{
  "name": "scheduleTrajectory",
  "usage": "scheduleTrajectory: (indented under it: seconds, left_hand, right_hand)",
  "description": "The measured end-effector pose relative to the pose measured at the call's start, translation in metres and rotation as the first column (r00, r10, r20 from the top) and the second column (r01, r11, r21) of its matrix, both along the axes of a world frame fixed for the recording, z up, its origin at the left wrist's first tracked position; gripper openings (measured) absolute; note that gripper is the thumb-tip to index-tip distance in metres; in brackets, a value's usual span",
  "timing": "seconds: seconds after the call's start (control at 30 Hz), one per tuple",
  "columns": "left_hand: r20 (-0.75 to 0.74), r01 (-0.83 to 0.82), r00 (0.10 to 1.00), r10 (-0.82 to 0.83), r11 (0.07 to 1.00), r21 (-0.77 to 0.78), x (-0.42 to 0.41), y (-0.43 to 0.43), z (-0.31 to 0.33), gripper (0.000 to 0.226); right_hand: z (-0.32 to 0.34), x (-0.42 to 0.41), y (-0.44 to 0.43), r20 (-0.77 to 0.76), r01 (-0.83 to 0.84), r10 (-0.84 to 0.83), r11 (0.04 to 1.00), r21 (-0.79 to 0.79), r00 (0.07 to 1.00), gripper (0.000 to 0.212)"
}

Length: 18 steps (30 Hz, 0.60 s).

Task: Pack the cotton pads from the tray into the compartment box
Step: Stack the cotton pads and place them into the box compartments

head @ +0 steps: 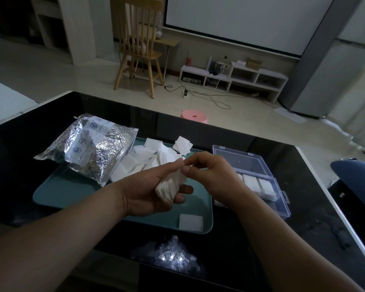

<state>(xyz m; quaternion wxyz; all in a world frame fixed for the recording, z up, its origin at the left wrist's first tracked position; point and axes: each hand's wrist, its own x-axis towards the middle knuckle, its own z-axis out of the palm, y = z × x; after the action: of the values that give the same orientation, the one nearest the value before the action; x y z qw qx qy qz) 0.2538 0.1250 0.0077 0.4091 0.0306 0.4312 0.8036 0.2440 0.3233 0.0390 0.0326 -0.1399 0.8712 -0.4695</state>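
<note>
My left hand holds a stack of white square cotton pads above the teal tray. My right hand pinches the top of that stack with thumb and fingers. More loose pads lie heaped at the tray's far side, and a single pad sits at its near right corner. The clear compartment box stands open to the right of the tray, with white pads filling its near compartments. My right wrist hides the box's left end.
A crinkled silver foil bag lies across the tray's far left corner. Everything rests on a glossy black table. A ceiling lamp's reflection shows near the front edge. A pink stool and wooden chair stand beyond.
</note>
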Motion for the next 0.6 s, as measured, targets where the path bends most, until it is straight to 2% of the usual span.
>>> scheduleTrajectory:
  seconds: [0.07,0.17,0.3,0.37,0.47,0.6]
  left_hand:
    - [-0.011,-0.008,1.0,0.008,1.0,-0.008,-0.0012,-0.0001,-0.0017,0.04]
    - [-0.015,-0.04,0.999,0.039,0.999,-0.016,-0.0024,-0.0008,-0.0016,0.041]
    - [0.002,0.013,1.0,-0.013,1.0,0.008,-0.0021,-0.0011,-0.0023,0.041]
    - [-0.008,0.047,0.999,-0.047,0.999,-0.002,-0.0015,0.0003,-0.0037,0.046]
    - [-0.029,0.065,0.997,-0.065,0.998,-0.016,0.0001,0.0008,-0.0034,0.049]
    - [0.011,0.018,1.0,-0.017,1.0,-0.007,-0.0011,-0.0018,-0.0035,0.052]
  right_hand:
    - [0.0008,0.0007,-0.0014,0.022,0.008,-0.007,0.997,-0.081,1.0,0.003]
    - [0.0019,-0.0003,0.0001,0.084,0.021,-0.003,0.974,-0.223,0.996,0.006]
    - [-0.0018,-0.0015,-0.0007,0.105,-0.071,0.091,0.981,-0.181,0.99,0.026]
    - [-0.0047,0.0,-0.0037,0.101,-0.12,0.135,0.983,-0.14,0.986,0.022]
    - [-0.0049,-0.0003,-0.0043,0.053,-0.079,0.086,0.99,-0.12,0.995,0.007]
    - [-0.0034,-0.0023,-0.0028,0.095,0.018,0.009,0.961,-0.275,0.995,0.006]
